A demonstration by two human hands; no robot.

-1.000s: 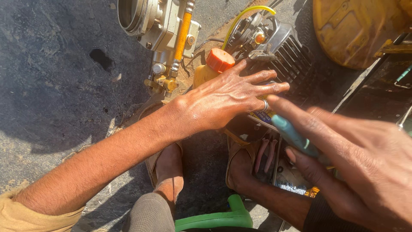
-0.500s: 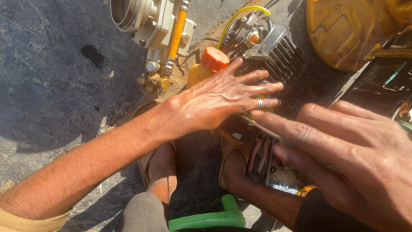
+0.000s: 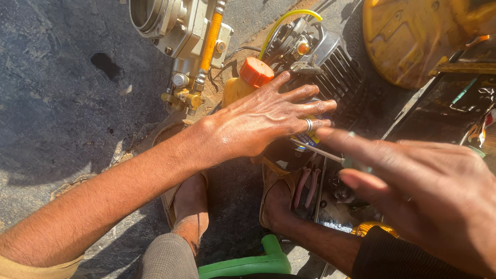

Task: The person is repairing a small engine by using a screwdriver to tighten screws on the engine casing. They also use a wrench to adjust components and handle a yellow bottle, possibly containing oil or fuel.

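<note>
Seat: green plastic edge (image 3: 243, 264) at the near edge of the ground, between the knees.
Feet: two sandalled feet (image 3: 188, 206) on the asphalt (image 3: 62, 103).
Right hand (image 3: 429, 201): nearest the camera, fingers closed on a thin screwdriver (image 3: 323, 151), tip toward the engine.
Left hand (image 3: 261, 120): spread flat, palm down, on the small engine (image 3: 330, 67).
Orange cap (image 3: 256, 72): just beyond the left hand.
Metal pump body (image 3: 178, 26): far edge.
Yellow cover (image 3: 408, 36): far right corner.

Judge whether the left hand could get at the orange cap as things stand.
Probably yes. The left hand lies spread flat on the engine, with the orange cap just beyond its knuckles and nothing lying between them.
</note>
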